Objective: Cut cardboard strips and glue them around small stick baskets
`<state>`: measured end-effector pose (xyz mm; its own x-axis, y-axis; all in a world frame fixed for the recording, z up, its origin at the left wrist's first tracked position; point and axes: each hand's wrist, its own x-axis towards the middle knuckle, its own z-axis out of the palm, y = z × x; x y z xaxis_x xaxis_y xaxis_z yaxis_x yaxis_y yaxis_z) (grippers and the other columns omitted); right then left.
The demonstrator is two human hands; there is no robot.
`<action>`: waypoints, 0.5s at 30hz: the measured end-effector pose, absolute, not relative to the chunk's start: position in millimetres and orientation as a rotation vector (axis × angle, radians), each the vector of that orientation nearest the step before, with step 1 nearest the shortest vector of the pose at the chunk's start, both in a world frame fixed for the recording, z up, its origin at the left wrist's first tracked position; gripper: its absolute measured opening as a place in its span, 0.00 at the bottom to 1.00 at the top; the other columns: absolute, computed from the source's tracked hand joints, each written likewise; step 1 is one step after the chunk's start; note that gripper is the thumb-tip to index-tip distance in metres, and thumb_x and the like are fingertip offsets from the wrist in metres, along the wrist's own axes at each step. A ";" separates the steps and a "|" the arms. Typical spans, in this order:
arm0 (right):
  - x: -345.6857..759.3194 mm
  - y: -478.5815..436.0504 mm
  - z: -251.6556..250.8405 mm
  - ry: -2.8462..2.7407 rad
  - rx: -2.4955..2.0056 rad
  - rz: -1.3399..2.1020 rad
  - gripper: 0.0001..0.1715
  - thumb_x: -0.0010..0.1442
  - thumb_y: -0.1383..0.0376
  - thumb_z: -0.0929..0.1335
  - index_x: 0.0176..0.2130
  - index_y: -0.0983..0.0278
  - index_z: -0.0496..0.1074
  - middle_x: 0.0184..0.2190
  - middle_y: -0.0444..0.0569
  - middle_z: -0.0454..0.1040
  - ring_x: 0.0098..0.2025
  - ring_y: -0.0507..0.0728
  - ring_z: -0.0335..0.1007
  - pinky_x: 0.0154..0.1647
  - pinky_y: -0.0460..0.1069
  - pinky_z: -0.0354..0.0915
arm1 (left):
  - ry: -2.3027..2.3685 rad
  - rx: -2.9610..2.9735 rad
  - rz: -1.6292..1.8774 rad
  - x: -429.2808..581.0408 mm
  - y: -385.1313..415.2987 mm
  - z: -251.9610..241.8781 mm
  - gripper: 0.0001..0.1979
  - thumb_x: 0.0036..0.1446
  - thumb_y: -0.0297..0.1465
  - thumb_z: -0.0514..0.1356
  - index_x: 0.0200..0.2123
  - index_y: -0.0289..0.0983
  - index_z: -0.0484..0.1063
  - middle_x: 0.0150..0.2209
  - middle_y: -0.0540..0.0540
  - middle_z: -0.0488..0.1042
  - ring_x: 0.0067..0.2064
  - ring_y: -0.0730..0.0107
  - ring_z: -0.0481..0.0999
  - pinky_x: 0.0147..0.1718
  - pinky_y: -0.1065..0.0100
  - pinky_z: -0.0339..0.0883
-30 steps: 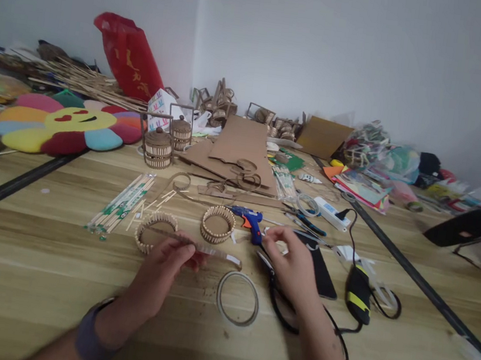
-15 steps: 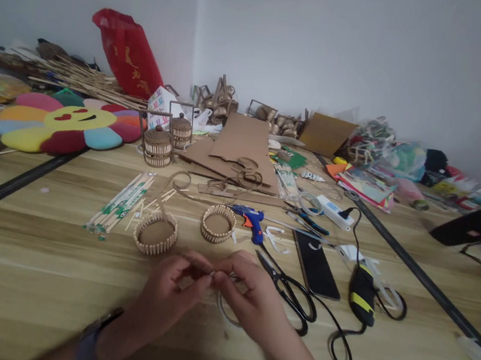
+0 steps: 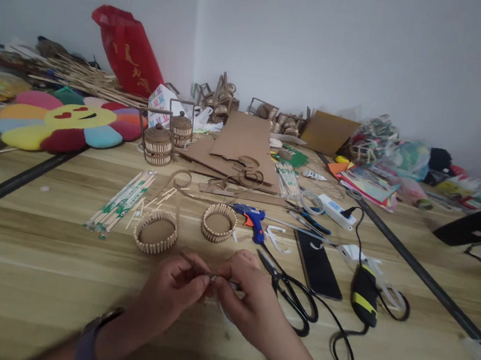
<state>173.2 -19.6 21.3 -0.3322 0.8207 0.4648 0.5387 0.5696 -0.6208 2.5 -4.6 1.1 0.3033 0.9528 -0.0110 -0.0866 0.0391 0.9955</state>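
My left hand [image 3: 175, 289] and my right hand [image 3: 246, 299] meet low in the middle of the head view, thumbs and fingertips pinched together. Between them they hold a thin brown strip [image 3: 194, 264], mostly covered by the fingers; it looks like cardboard. A pale ribbon-like strip [image 3: 225, 314] hangs below my right hand. Just beyond the hands stand two round rings of short wooden sticks, a larger ring [image 3: 154, 245] on the left and a smaller ring [image 3: 216, 237] on the right. Black-handled scissors [image 3: 295, 299] lie right of my right hand.
A blue glue gun [image 3: 253, 223] lies beyond the scissors, beside a black phone [image 3: 317, 267] and a black-and-yellow tool [image 3: 364, 297] with a cord. Bagged sticks [image 3: 121, 202] lie left. Cardboard sheets [image 3: 243, 139], small lidded baskets [image 3: 159, 145] and a flower cushion [image 3: 71, 122] are farther back.
The brown strip now shows more clearly above my left fingers and its end sticks out. The pale strip under my right hand is less visible. Both hands stay in nearly the same place.
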 end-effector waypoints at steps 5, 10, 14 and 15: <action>166.1 -27.4 16.3 -1.811 -1.149 -0.052 0.06 0.64 0.68 0.67 0.37 0.58 0.73 0.35 0.47 0.77 0.39 0.59 0.71 0.43 0.55 0.59 | 1.065 1.219 1.093 3.1 -3.4 0.7 0.11 0.46 0.39 0.61 0.22 0.38 0.70 0.19 0.52 0.69 0.21 0.73 0.67 0.21 0.73 0.63; 156.8 -32.5 8.3 -1.791 -1.213 -0.088 0.07 0.64 0.69 0.68 0.35 0.57 0.74 0.32 0.46 0.76 0.37 0.58 0.70 0.42 0.56 0.56 | 1.065 1.282 1.160 4.2 -7.1 -1.9 0.10 0.49 0.38 0.61 0.23 0.37 0.72 0.20 0.51 0.72 0.22 0.71 0.71 0.22 0.73 0.66; 155.1 -31.5 3.3 -1.794 -1.251 -0.007 0.08 0.65 0.69 0.67 0.35 0.58 0.74 0.33 0.47 0.76 0.38 0.59 0.70 0.42 0.55 0.55 | 1.055 1.389 1.177 3.3 -10.3 -5.1 0.09 0.51 0.36 0.61 0.25 0.37 0.75 0.23 0.49 0.75 0.25 0.69 0.74 0.24 0.73 0.68; 155.1 -31.4 2.7 -1.793 -1.255 0.011 0.09 0.65 0.68 0.67 0.35 0.58 0.75 0.33 0.47 0.76 0.38 0.58 0.70 0.41 0.55 0.55 | 1.059 1.409 1.178 3.0 -10.6 -5.6 0.09 0.52 0.36 0.61 0.26 0.37 0.75 0.23 0.49 0.75 0.25 0.69 0.75 0.24 0.73 0.68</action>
